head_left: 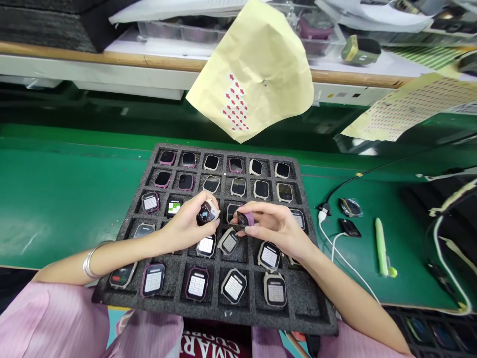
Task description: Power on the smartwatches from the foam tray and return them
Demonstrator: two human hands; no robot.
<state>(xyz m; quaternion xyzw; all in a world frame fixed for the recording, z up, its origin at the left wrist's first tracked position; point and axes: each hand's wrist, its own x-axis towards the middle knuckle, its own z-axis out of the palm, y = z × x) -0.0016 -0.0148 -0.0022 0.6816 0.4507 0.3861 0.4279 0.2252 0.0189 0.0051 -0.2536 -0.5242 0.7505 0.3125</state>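
Note:
My left hand (199, 219) is closed around a light-framed smartwatch case (207, 213) whose dark screen shows some lit marks. Just to its right, a purple smartwatch case (245, 219) is pinched between the thumb and fingers of my right hand (274, 222). Both hands hover over the middle of a black foam tray (227, 314) divided into square pockets. Strapless watch cases, purple and light-framed, fill most pockets. The back rows have dark screens, while several in front, such as a purple-framed watch (197, 284), show white lists. My forearms hide some pockets.
Right of the tray lie white cables (350, 261), a small black box (350, 227), a bagged coil (350, 207) and a light green pen (380, 246). A yellow sticker sheet (261, 74) hangs from the shelf (156, 60) ahead. Black trays (443, 333) stand at lower right.

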